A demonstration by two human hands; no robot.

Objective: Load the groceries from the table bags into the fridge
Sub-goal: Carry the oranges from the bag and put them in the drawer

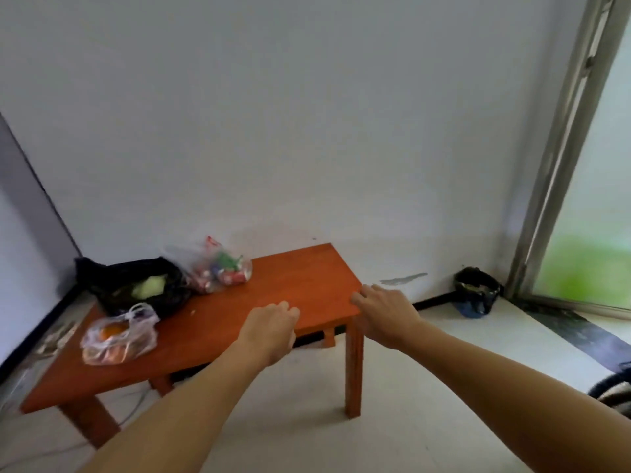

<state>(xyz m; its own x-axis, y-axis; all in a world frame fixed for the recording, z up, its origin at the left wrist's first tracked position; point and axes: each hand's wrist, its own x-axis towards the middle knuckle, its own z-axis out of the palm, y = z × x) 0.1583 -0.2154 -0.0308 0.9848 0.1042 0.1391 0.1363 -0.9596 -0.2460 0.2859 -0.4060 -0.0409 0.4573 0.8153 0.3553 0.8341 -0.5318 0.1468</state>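
Hands [269, 331] hover right of bags [143, 291].

White wall [307, 114], metal window frame [563, 148] at right, dark bag [476, 288] in the floor corner beside it, black skirting [433, 299] along the wall's foot, pale floor [426, 387]

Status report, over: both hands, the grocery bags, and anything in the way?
Left hand and right hand empty, at table edge. Black bag, can bag, fruit bag on it, untouched. No obstacle before the bags.

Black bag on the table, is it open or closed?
Open. The black bag gapes at the top, and something pale green shows inside.
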